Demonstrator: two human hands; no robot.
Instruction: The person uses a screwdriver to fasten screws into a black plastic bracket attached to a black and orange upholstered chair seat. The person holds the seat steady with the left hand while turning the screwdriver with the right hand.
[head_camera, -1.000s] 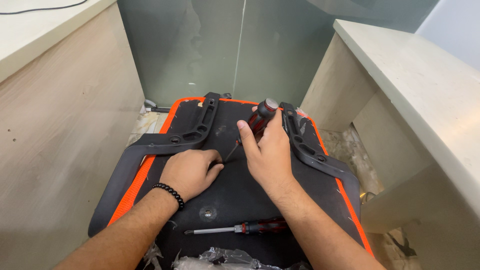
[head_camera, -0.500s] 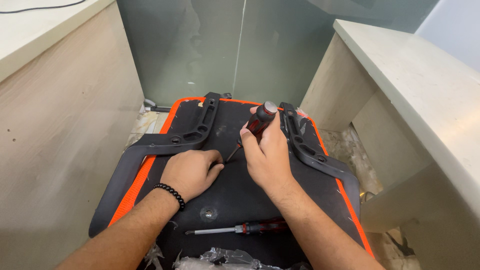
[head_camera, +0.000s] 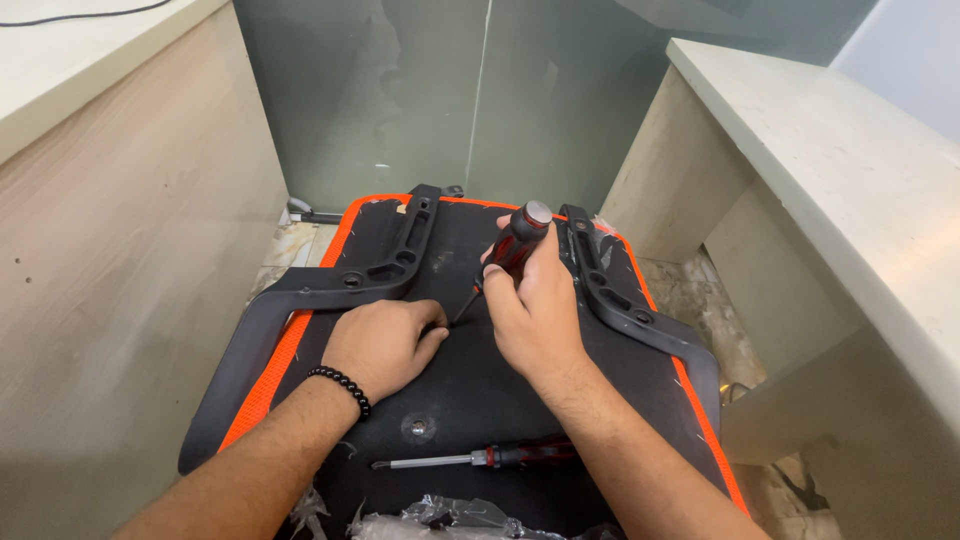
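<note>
A black seat panel with orange edging (head_camera: 470, 385) lies upturned on the floor between two desks. My right hand (head_camera: 535, 305) grips a red and black screwdriver (head_camera: 515, 245), tilted with its tip down on the panel near my left fingers. My left hand (head_camera: 385, 345) rests flat on the panel with its fingertips next to the screwdriver tip; a black bead bracelet is on that wrist. Two black armrest brackets (head_camera: 385, 270) (head_camera: 625, 300) lie along the panel's left and right sides. A second red and black screwdriver (head_camera: 470, 459) lies loose on the panel near me.
Wooden desk sides stand close on the left (head_camera: 130, 260) and right (head_camera: 760, 250). A frosted glass wall (head_camera: 480, 100) closes the back. Crumpled clear plastic (head_camera: 450, 518) lies at the panel's near edge. A round screw hole (head_camera: 417, 426) shows in the panel's middle.
My right hand has turned slightly on the screwdriver handle, shifting a little toward the right. My left hand has stayed in place.
</note>
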